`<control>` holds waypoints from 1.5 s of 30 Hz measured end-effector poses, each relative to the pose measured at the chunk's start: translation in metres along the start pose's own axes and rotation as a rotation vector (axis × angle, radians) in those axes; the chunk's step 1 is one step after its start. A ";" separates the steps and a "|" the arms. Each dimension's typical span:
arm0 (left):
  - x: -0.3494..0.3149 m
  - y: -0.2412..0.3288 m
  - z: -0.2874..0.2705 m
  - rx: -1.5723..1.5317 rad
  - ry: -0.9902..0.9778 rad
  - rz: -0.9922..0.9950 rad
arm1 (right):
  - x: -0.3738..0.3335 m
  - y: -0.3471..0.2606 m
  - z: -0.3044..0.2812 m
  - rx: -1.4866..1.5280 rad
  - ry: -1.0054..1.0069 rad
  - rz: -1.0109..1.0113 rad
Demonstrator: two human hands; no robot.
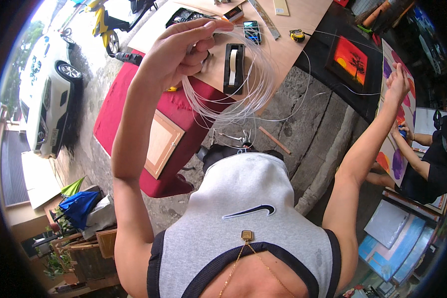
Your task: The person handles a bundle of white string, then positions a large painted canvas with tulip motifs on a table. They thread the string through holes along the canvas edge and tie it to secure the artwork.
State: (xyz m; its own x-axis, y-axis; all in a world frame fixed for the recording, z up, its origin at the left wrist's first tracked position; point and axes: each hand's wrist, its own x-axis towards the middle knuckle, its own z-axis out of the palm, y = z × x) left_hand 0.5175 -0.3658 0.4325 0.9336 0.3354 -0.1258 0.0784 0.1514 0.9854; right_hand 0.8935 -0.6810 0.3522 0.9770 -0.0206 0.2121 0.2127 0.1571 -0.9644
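Observation:
My left hand [181, 54] is raised at upper centre, its fingers closed on a loose coil of clear nylon line [208, 107]. The coil's loops hang over a tape dispenser [234, 67] on the wooden tabletop. A single strand leaves the loops and runs across to the right. Out at the far right, my right hand [397, 85] has its fingers pinched together, and the strand reaches up to it. Exactly where the strand sits between those fingers is too fine to see. Beyond the coil lie a phone [252, 32] and a yellow tape measure [297, 35].
A red-covered bench [115, 111] carries a framed board [163, 144]. A sunset painting [350, 60] lies on the black surface at right. Another person [422, 164] works beside a colourful panel [397, 154]. A wood strip [274, 140] is on the concrete floor. A white car [47, 102] stands left.

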 end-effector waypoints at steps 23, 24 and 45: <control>0.036 -0.021 0.007 -0.568 0.197 0.153 | -0.293 -0.017 0.126 -0.531 -0.670 -0.909; 0.036 -0.020 0.009 -0.591 0.202 0.152 | -0.292 -0.015 0.130 -0.527 -0.669 -0.904; 0.034 -0.021 0.030 -0.574 0.472 0.367 | -0.303 -0.016 0.158 -0.372 -0.888 -0.331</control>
State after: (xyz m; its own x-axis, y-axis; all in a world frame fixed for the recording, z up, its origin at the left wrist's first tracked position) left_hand 0.5580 -0.3851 0.4106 0.6100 0.7918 0.0310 -0.5127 0.3645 0.7774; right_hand 0.5916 -0.5217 0.3277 0.5373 0.7571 0.3716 0.6091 -0.0436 -0.7919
